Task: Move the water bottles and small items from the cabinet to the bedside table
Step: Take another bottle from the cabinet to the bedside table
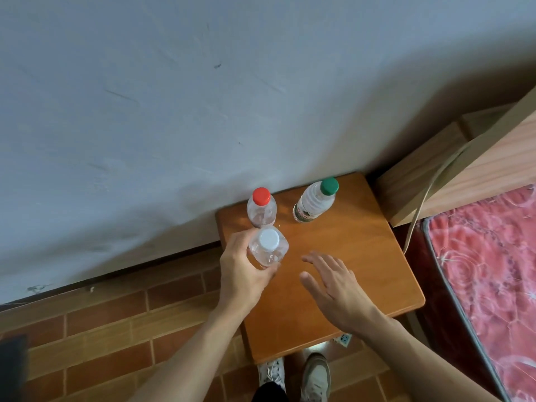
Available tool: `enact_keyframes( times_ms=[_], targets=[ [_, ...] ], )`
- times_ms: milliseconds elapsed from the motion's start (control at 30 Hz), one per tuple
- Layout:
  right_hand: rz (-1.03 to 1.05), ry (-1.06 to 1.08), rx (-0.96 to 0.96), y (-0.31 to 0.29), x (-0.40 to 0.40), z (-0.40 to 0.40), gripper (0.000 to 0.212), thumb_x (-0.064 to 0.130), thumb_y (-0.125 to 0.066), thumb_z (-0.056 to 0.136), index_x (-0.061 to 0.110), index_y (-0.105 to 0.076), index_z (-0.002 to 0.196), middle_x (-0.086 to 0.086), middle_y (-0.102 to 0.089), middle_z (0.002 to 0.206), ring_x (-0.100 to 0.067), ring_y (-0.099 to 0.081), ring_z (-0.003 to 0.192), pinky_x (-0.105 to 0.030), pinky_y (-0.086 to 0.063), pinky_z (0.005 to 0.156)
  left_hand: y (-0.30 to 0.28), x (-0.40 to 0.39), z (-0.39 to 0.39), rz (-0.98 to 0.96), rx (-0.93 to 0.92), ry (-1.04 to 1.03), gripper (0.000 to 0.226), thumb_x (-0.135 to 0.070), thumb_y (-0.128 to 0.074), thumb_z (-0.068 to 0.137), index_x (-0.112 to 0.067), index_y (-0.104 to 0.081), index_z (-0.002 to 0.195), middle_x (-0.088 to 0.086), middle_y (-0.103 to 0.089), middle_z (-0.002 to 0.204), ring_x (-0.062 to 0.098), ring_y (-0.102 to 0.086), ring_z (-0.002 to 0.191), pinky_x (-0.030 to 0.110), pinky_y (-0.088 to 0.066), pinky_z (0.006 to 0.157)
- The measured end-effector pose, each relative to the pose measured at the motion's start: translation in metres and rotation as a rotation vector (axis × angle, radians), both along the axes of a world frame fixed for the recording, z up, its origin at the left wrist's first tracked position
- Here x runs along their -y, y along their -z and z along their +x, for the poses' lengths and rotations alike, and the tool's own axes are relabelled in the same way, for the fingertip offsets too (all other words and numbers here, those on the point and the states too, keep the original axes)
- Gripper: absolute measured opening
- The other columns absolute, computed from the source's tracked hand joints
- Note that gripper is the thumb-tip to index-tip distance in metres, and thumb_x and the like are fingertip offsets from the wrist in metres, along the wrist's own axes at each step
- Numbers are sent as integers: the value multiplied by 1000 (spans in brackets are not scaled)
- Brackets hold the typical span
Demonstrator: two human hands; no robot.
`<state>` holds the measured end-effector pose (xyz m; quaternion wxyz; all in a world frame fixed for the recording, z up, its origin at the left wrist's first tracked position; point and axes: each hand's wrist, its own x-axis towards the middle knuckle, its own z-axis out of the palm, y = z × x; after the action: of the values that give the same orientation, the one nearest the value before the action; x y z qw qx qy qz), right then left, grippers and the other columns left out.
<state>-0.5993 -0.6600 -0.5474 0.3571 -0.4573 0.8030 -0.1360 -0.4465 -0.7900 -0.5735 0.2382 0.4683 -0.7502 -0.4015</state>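
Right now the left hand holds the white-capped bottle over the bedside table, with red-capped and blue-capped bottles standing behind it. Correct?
Not quite: in the head view the far-right bottle has a green cap, not blue. The left hand, white-capped bottle and red-capped bottle match.

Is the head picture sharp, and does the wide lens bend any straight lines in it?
Head view: mostly sharp around the bedside table and the three bottles; the right hand looks slightly soft. The wall's base line and the bed frame curve noticeably, a wide-angle effect. Light is soft and even, with faint glare on the white-capped bottle in the left hand.
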Motion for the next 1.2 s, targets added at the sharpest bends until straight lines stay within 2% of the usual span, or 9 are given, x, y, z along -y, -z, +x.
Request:
enact_keyframes(
  times_ms=[167,233,367,567,667,800,933,1067,1200],
  targets=[
    [50,-36,-43,16,4,-3,73,74,-13,87,35,-36,145,10,-30,156,-12,-19,146,-42,-24,111,29,3,-5,10,-1,-16,70,-31,-94,64,-39,-55,121,-17,-58,116,-4,-56,109,8,-44,85],
    [68,-39,-46,20,4,-4,72,72,-14,87,35,-35,145,10,-30,157,-12,-18,146,-41,-23,112,35,4,-8,-3,-4,-20,68,-32,-94,65,-34,-57,122,-15,-59,117,-1,-57,110,6,-44,85],
    [65,-19,-32,28,-2,-9,78,77,-9,85,35,-36,144,10,-32,155,-13,-22,145,-42,-25,111,38,1,-14,-32,3,13,70,-26,-95,63,-22,-61,124,-10,-59,116,4,-56,108,4,-43,86],
    [65,19,-23,17,-11,-16,81,79,-6,83,35,-37,143,10,-36,153,-15,-28,141,-43,-28,111,33,-5,-11,39,90,-13,71,-27,-94,64,-21,-59,125,-6,-61,120,10,-57,109,7,-42,84],
    [46,13,-41,-2,-13,-23,72,75,-12,89,34,-37,144,10,-37,152,-15,-30,140,-43,-29,111,20,-8,-11,89,201,-15,68,-31,-91,69,-21,-56,127,-3,-61,125,8,-54,109,12,-40,81],
    [-4,-7,-62,-35,-18,-32,75,76,-9,88,33,-39,142,10,-41,148,-16,-33,137,-45,-32,107,-13,-12,-1,122,377,10,71,-40,-88,70,-22,-53,129,-3,-58,129,15,-55,117,24,-41,85],
    [-47,7,-89,-77,-28,-38,80,77,-6,84,33,-39,142,7,-42,147,-17,-34,137,-45,-33,107,-66,-13,5,102,432,9,75,-47,-87,67,-23,-52,129,-5,-58,126,14,-55,113,31,-50,89],
    [-89,21,-101,-133,-40,-40,77,75,-7,88,32,-37,144,6,-39,151,-18,-31,140,-44,-31,110,-135,-16,1,83,384,-6,81,-50,-86,68,-23,-49,134,-4,-55,130,14,-54,115,31,-50,92],
    [-149,38,-165,-185,-53,-45,67,68,-14,94,31,-38,144,4,-37,153,-18,-29,143,-45,-29,114,-200,-20,-10,1,384,32,68,-43,-84,75,-22,-51,130,-6,-54,123,9,-53,106,21,-41,80]
  ],
)
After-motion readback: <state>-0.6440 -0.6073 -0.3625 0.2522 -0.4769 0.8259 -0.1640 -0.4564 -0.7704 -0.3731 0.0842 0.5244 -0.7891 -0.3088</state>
